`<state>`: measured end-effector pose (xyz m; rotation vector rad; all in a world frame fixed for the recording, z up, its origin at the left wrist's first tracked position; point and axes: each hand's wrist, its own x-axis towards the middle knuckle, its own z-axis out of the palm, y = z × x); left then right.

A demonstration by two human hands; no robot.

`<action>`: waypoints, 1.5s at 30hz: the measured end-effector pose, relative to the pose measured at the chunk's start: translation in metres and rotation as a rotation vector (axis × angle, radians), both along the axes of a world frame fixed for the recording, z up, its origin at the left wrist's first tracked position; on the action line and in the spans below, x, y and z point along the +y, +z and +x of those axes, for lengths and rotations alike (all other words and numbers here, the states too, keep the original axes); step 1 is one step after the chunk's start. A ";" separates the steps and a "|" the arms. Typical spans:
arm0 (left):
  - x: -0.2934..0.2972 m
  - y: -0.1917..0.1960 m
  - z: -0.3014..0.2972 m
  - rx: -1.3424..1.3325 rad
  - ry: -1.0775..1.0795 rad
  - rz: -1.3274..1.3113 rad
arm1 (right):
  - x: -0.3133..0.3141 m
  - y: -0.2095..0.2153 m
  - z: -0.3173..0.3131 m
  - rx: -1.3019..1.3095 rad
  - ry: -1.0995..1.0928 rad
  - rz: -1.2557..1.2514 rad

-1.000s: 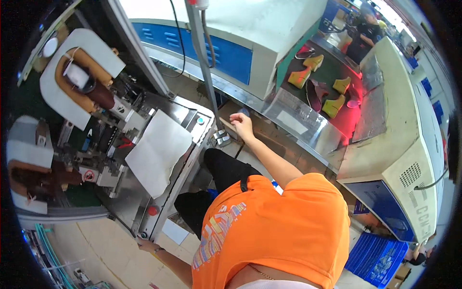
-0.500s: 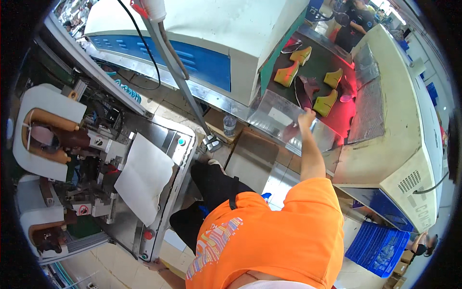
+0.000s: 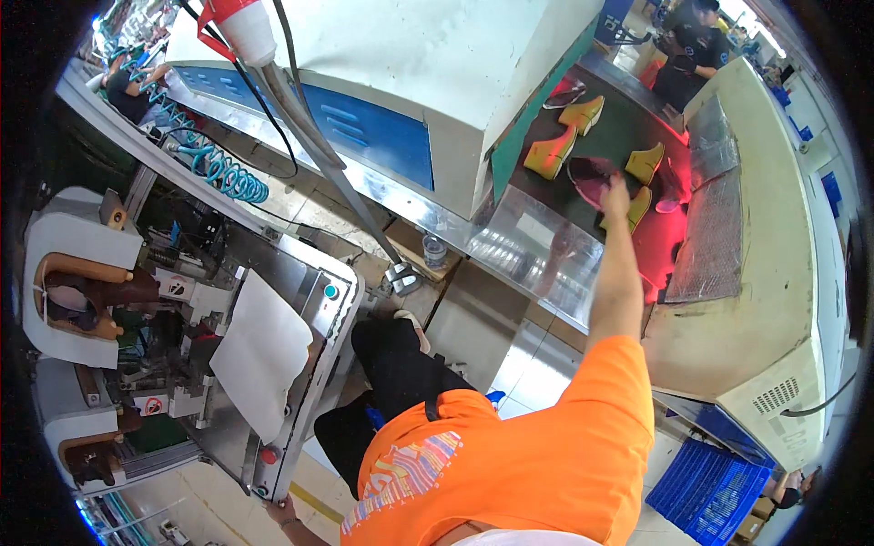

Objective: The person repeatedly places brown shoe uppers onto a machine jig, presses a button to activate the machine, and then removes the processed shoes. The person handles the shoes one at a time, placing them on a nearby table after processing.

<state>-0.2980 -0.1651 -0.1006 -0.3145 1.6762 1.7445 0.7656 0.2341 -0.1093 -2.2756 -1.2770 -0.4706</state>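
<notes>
On the conveyor belt point(image 3: 596, 123) my right hand point(image 3: 616, 195) reaches a dark maroon shoe upper point(image 3: 590, 173). Its fingers look closed on the edge of that upper, though the small size blurs the detail. Around it stand yellow wedge soles point(image 3: 552, 153), one of them point(image 3: 640, 207) right beside my hand. Another wedge point(image 3: 645, 162) and a shoe upper in red light point(image 3: 672, 193) lie to the right. At the lower left, my left hand point(image 3: 278, 508) touches the front corner of a machine table point(image 3: 320, 341); its fingers are mostly hidden by the edge.
White-and-blue machine housing point(image 3: 364, 127) stands left of the belt, a cream housing point(image 3: 710, 355) right of it. A metal post point(image 3: 364, 214) rises between the machines. A white sheet point(image 3: 259, 355) lies on the machine table. Blue crates point(image 3: 710, 491) are stacked lower right. Another person point(image 3: 696, 41) is beyond the belt.
My right hand has moved forward from the clear sheet at the belt's near end to the maroon upper. My left hand stays at the table corner. The view has shifted slightly.
</notes>
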 end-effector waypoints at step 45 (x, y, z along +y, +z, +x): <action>0.021 0.006 0.069 0.432 0.129 -0.298 | -0.111 -0.002 -0.252 0.821 0.091 0.063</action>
